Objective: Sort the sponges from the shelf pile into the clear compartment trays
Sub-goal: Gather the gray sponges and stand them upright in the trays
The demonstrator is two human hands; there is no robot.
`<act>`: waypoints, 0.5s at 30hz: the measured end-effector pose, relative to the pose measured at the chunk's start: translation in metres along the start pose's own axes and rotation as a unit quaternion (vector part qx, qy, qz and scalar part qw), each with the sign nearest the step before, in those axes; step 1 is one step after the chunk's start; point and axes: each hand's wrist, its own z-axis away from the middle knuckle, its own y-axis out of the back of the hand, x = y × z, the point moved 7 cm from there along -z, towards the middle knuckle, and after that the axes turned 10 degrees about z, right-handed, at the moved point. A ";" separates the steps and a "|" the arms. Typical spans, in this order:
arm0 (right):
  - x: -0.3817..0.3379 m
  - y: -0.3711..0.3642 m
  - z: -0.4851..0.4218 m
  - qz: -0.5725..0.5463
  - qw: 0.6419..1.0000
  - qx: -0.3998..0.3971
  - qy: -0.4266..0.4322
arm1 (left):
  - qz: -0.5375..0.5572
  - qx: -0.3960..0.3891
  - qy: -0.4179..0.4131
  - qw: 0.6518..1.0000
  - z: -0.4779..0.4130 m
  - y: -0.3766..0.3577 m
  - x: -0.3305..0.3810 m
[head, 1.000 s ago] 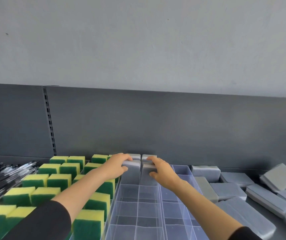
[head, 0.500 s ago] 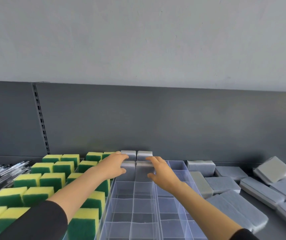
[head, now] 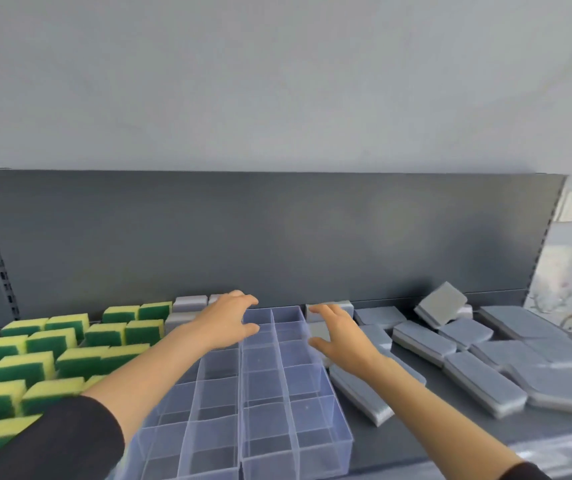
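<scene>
1. Both hands have left the two grey sponges at the back of the tray and shifted right.
2. Left hand (head: pixel 227 322): fingers spread, empty, above the far end of the clear compartment trays (head: pixel 264 403).
3. Right hand (head: pixel 338 336): fingers spread, holding nothing, beside the right tray's far corner.
4. Grey sponge pile (head: pixel 485 362): loose on the shelf, right of the trays.
5. Yellow-green sponges (head: pixel 45 355): upright in rows, left of the trays.
</scene>
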 end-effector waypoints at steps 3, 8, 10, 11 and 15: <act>0.035 0.016 0.027 0.017 0.999 0.010 -0.028 | 0.004 -0.014 -0.023 1.000 -0.003 -0.017 0.034; 0.092 0.039 0.074 0.030 0.996 0.010 -0.080 | 0.010 -0.044 -0.051 0.998 -0.006 -0.052 0.090; 0.108 0.043 0.088 0.025 0.995 0.005 -0.094 | 0.010 -0.053 -0.058 0.997 -0.008 -0.065 0.105; 0.116 0.046 0.097 0.029 0.994 0.003 -0.103 | 0.009 -0.059 -0.062 0.996 -0.009 -0.073 0.114; 0.148 0.055 0.127 0.040 0.991 0.001 -0.128 | 0.012 -0.090 -0.071 0.993 -0.009 -0.100 0.146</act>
